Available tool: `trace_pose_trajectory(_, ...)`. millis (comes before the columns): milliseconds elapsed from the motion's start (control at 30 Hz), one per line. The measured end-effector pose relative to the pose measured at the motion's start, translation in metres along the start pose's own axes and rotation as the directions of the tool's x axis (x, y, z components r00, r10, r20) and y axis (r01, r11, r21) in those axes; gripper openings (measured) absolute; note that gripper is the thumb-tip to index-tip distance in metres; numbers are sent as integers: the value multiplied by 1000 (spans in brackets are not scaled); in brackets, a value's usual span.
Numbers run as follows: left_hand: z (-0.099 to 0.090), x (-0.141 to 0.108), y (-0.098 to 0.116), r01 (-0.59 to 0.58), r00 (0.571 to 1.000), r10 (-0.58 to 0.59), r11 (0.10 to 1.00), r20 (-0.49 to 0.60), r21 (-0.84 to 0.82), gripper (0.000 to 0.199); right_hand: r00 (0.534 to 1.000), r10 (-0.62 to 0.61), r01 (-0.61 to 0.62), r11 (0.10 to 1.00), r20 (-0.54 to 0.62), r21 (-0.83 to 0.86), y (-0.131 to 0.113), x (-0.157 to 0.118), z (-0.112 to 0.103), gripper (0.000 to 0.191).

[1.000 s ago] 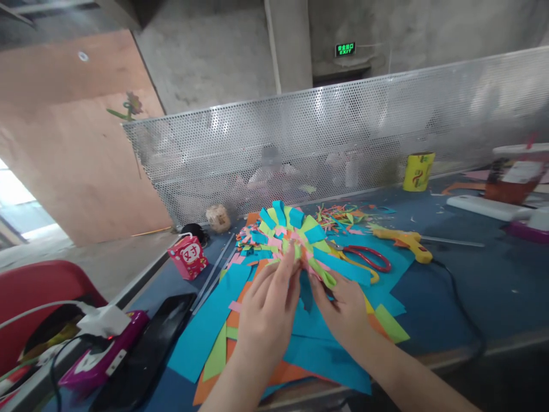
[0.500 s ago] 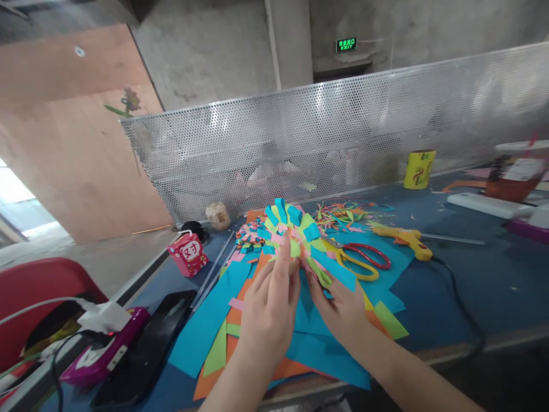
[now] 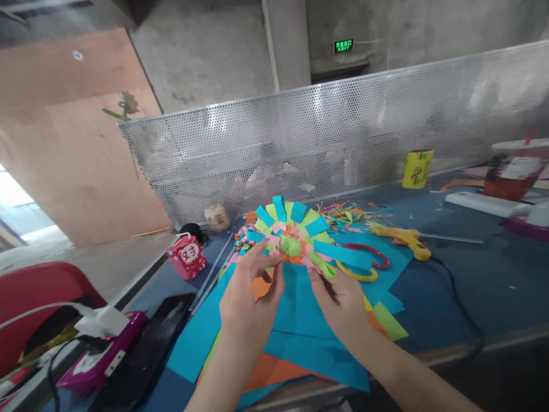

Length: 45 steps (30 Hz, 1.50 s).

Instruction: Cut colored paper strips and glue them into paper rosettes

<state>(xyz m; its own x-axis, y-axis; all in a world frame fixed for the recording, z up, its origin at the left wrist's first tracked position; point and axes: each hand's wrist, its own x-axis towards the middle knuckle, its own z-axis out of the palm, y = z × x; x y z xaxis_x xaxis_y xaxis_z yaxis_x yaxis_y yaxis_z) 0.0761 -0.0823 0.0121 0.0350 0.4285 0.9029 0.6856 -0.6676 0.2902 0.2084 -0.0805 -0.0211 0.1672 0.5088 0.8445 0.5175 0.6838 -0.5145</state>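
A paper flower with a green centre, an orange and pink ring, and blue and green outer loops is held up in front of me. My left hand pinches its lower left edge between thumb and fingers. At the lower right, my right hand grips the flower beside a folded green strip. One long blue strip sticks out to the right over the scissors. Blue paper sheets and orange paper lie beneath both hands.
Scissors with red and yellow handles and a yellow glue gun lie to the right. Paper scraps are heaped behind. On the left are a pink drink carton, a black phone and a purple power strip. A perforated metal screen borders the back.
The flower has turned to show more of its face to me. My left hand has shifted left and down, from over its front to its lower left edge.
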Motion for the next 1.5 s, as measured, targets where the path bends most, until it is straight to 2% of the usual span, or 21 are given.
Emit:
trace_pose_trajectory(100, -5, 1, 1, 206, 977, -189, 956, 100, -211, 34, 998, 60, -60, 998, 17, 1, 0, 1, 0, 24)
trace_pose_trajectory(167, -12, 8, 0, 394, 919, -360, 830, 162, -394, 29, 983, 169, -167, 985, 72, -33, 5, 2, 1, 29)
trace_pose_trajectory(267, -28, 24, -2, 598, 767, -561, 450, 312, -663, 26, 888, 381, -361, 924, 257, -123, 20, 1, 9, 26)
trace_pose_trajectory(333, -38, 33, 0, 639, 679, -588, 179, 439, -748, 31, 833, 465, -412, 883, 300, -225, 29, 0, 14, 18)
trace_pose_trajectory(400, -43, 37, 5, 663, 612, -581, 6, 537, -749, 34, 877, 451, -380, 863, 168, -334, 33, -1, 17, 36)
trace_pose_trajectory(467, -43, 35, 11, 694, 552, -569, -92, 610, -714, 35, 949, 314, -282, 883, 26, -376, 26, -2, 15, 53)
trace_pose_trajectory(533, -38, 32, 16, 709, 519, -562, -138, 644, -692, 35, 984, 160, -134, 955, 76, -263, 10, -3, 9, 56)
trace_pose_trajectory(567, -35, 31, 17, 707, 518, -561, -144, 646, -692, 35, 977, 109, -84, 987, 184, -138, -1, -3, 6, 55)
trace_pose_trajectory(633, -29, 29, 17, 698, 544, -553, -119, 631, -706, 34, 867, 118, -219, 963, 484, 158, -22, -4, -1, 47)
trace_pose_trajectory(733, -24, 28, 11, 669, 640, -538, 40, 548, -742, 27, 464, 136, -735, 611, 875, 294, -43, -2, -7, 21)
trace_pose_trajectory(767, -22, 27, 9, 652, 674, -536, 109, 508, -750, 24, 383, 110, -827, 482, 917, 288, -45, 0, -9, 15)
trace_pose_trajectory(800, -21, 26, 6, 642, 697, -534, 166, 479, -749, 22, 382, 102, -865, 390, 919, 316, -45, 2, -10, 12)
trace_pose_trajectory(833, -20, 25, 4, 641, 707, -531, 200, 468, -741, 21, 451, 124, -852, 354, 884, 385, -44, 6, -11, 10)
trace_pose_trajectory(867, -19, 23, 2, 653, 701, -527, 206, 480, -728, 21, 568, 173, -792, 380, 805, 477, -42, 9, -12, 10)
trace_pose_trajectory(933, -16, 20, 0, 699, 659, -515, 151, 547, -699, 20, 817, 251, -555, 590, 519, 587, -36, 15, -14, 11)
trace_pose_trajectory(1000, -13, 16, -1, 729, 611, -510, 64, 606, -682, 19, 954, 190, -283, 833, 233, 476, -30, 20, -14, 14)
trace_pose_trajectory(1100, -8, 13, 0, 756, 554, -492, -41, 672, -653, 19, 993, 38, -62, 973, 113, 221, -24, 21, -12, 24)
trace_pose_trajectory(1200, -8, 11, 2, 793, 510, -464, -72, 724, -605, 19, 984, 34, -58, 989, 176, 137, -21, 19, -10, 26)
trace_pose_trajectory(1267, -12, 11, 2, 817, 509, -452, -14, 733, -577, 19, 978, 49, -71, 992, 201, 106, -20, 18, -12, 23)
trace_pose_trajectory(1400, -20, 11, 0, 805, 591, -427, 265, 684, -531, 23, 973, -40, 31, 999, 227, 45, -14, 21, -17, 18)
trace_pose_trajectory(1500, -22, 10, -3, 815, 579, -423, 302, 697, -494, 27, 955, -112, 110, 994, 275, 24, -10, 23, -21, 18)
